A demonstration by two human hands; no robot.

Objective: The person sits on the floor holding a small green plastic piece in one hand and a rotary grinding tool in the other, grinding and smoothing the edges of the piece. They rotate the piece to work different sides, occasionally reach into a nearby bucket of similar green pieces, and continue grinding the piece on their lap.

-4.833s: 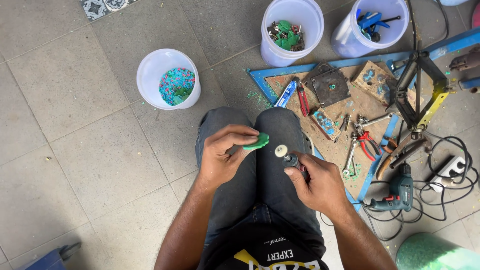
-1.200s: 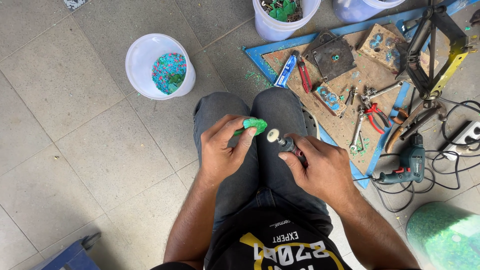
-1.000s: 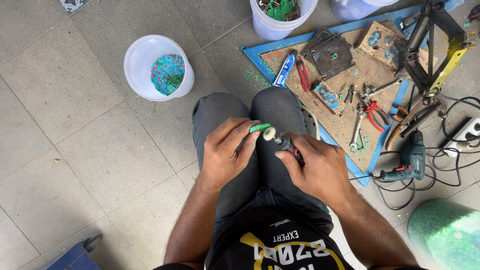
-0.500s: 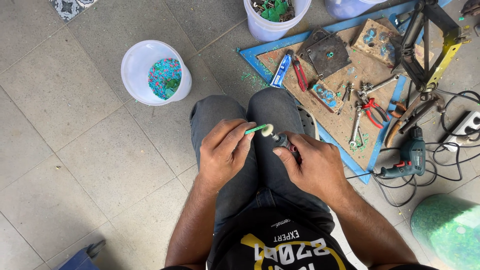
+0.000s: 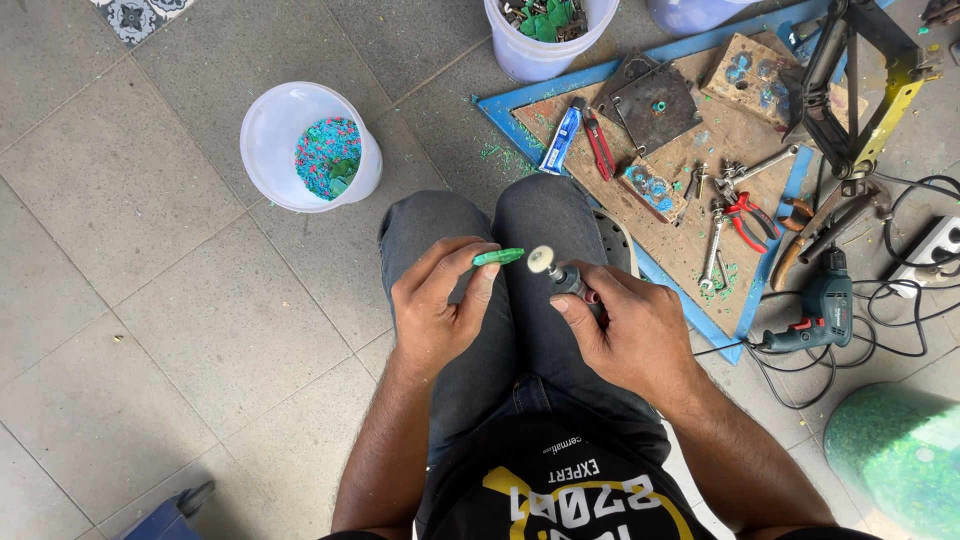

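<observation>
Closest in, a small flat green plastic piece (image 5: 498, 257) is pinched edge-on in the left hand (image 5: 440, 305) over the lap, and a small dark rotary tool with a round pale buffing wheel (image 5: 558, 274) is clenched in the right hand (image 5: 630, 330). The wheel is held just beside the piece's tip, and whether they touch can't be told. So this piece looks mid-way, not finished yet. Further out, a white plastic bucket with pink and teal shavings (image 5: 310, 145) is sat on the tiled floor, so plenty seems done already. Beyond, green pieces are piled in another white bucket (image 5: 545, 30), probably left to do
</observation>
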